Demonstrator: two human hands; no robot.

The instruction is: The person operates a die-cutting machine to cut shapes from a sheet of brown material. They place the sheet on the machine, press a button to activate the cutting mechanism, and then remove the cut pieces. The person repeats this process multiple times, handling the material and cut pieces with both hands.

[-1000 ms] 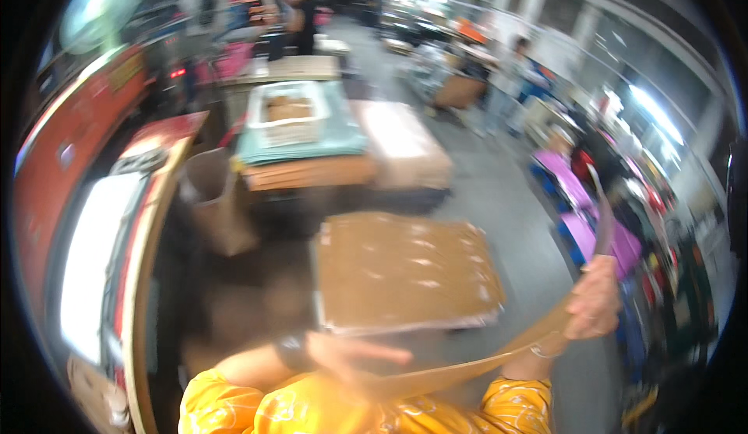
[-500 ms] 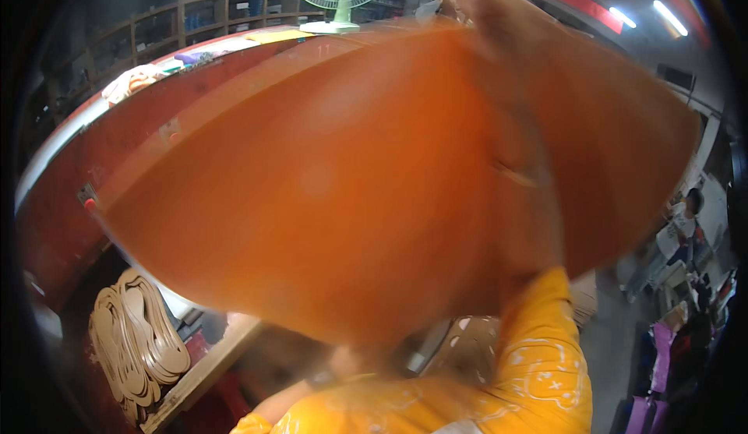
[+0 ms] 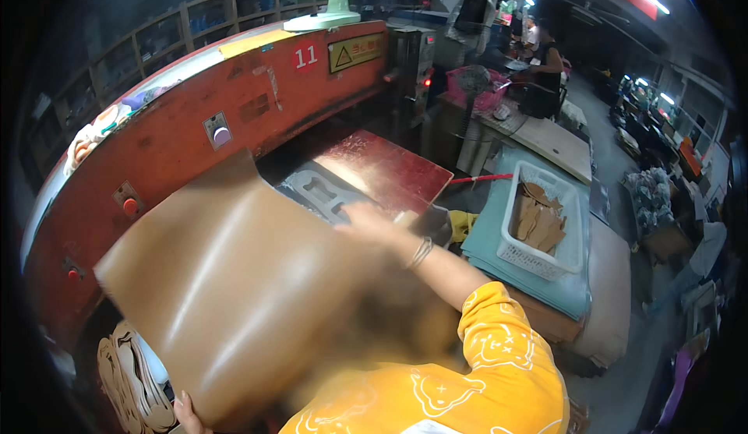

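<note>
A large glossy brown sheet (image 3: pixel 222 278), leather-like and bent, spans the space before me, its upper edge against the front of the red machine. My left hand (image 3: pixel 187 416) holds its lower left edge; only some fingertips show, the rest is behind the sheet. My right hand (image 3: pixel 368 225), slightly smeared, is closed on the sheet's right edge. Just beyond that hand a grey board (image 3: pixel 315 188) with a shaped outline on it lies in the machine's opening. A worn red plate (image 3: pixel 382 171) lies beside it.
Knobs, one a red button (image 3: pixel 130 206), line the red machine (image 3: pixel 187 122). A white basket (image 3: pixel 545 259) with brown cut pieces stands on teal sheets (image 3: pixel 499 208) at right. Stacked tan sole-shaped pieces (image 3: pixel 128 379) lie lower left. A fan (image 3: pixel 323 21) stands above; a person (image 3: pixel 545 68) is far off.
The brown sheet, raised and filling the view before, has come down and to the left. My right arm has lowered from high up to the sheet's right edge. The view has turned too.
</note>
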